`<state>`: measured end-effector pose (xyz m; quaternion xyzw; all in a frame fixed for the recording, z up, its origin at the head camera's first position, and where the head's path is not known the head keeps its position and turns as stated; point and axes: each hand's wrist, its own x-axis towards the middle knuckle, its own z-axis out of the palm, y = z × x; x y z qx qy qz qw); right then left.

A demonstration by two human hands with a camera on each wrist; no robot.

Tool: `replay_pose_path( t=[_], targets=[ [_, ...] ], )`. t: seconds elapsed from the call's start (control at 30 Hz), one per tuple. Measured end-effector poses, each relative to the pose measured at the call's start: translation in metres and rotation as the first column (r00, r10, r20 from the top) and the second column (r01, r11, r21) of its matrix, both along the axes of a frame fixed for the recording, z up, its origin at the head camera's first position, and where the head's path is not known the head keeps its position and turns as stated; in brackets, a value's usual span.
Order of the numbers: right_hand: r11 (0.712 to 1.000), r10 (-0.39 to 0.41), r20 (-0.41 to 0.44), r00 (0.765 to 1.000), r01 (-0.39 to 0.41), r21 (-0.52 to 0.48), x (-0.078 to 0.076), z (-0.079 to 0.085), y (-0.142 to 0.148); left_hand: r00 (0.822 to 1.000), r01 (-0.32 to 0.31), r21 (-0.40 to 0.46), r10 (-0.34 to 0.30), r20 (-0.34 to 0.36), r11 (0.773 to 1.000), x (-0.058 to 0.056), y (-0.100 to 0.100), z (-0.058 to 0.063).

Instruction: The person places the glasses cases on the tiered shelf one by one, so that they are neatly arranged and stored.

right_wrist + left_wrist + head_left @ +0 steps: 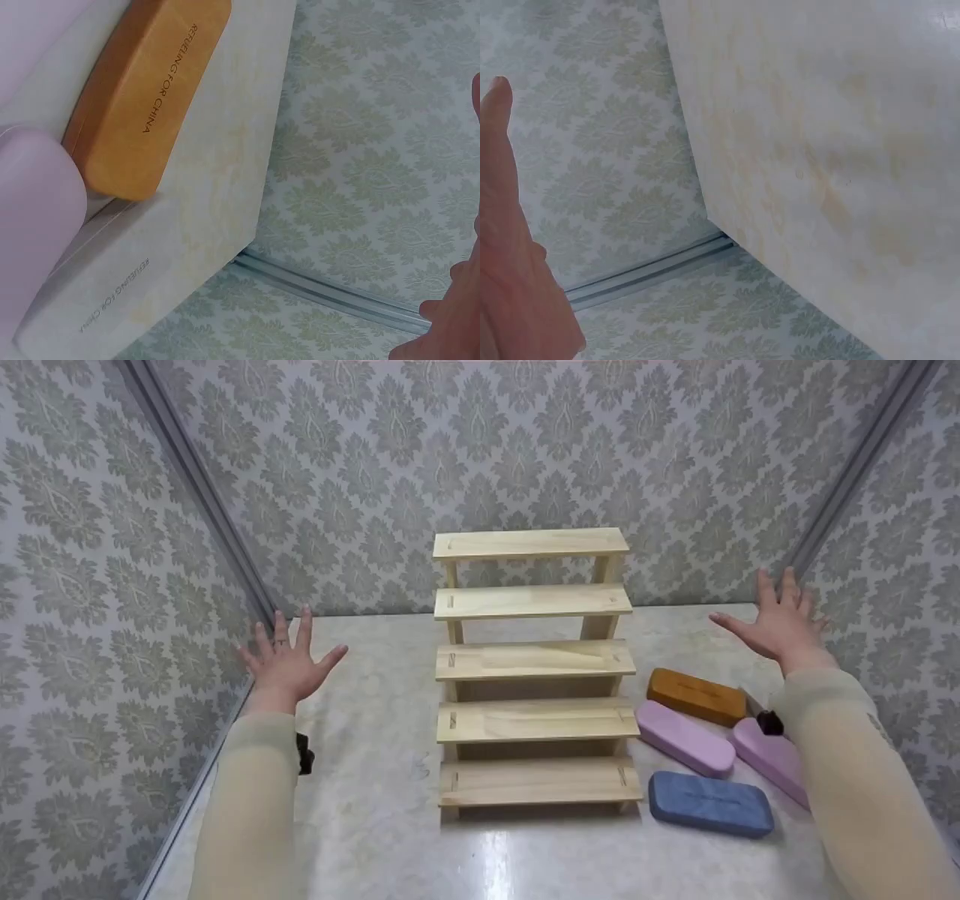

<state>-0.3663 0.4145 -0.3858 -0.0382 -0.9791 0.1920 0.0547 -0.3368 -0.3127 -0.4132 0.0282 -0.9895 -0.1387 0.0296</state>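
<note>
My left hand (289, 669) is held up at the left with its fingers spread, holding nothing. At the right, my right hand (784, 626) is likewise raised and empty, fingers apart. Between them stands a five-step wooden display rack (536, 661) with bare boards. Nearest my right arm lie several glasses cases: a brown-orange one (696, 696), a pink one (686, 737), a second pink one (772, 757) partly behind the sleeve, and a blue one (710, 803). A whitish case (97, 289) with printed lettering shows beside the orange one in the right wrist view.
The pale marbled table (367, 825) meets patterned walls (480, 450) at the back and both sides. Grey metal strips (202, 495) run up the corners. A glossy light reflection lies on the table before the rack.
</note>
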Motion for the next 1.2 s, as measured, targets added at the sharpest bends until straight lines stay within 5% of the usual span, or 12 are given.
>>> replay_pose_path(
  t=[0.27,0.6,0.8,1.07,1.2],
  targets=[
    [0.980,0.016,-0.052,0.998,-0.026,-0.200,0.013,-0.012,0.006,1.000,0.011,0.251,-0.016,0.019,0.968,0.010,0.015,-0.011],
    [0.925,0.035,-0.197,0.980,-0.107,-0.366,0.043,-0.036,0.007,0.997,0.059,0.528,-0.073,0.005,0.847,0.028,0.032,-0.036],
    [0.883,0.031,-0.259,0.965,-0.148,-0.446,0.063,-0.047,0.005,0.996,0.057,0.684,-0.089,0.011,0.727,0.044,0.042,-0.052],
    [0.816,0.023,-0.284,0.959,-0.182,-0.548,0.095,-0.063,0.004,0.998,0.009,0.873,-0.056,0.020,0.488,0.074,0.060,-0.075],
    [0.813,0.012,-0.262,0.965,-0.162,-0.559,0.108,-0.072,0.003,0.999,0.014,0.918,-0.051,0.006,0.397,0.087,0.068,-0.087]
  ],
)
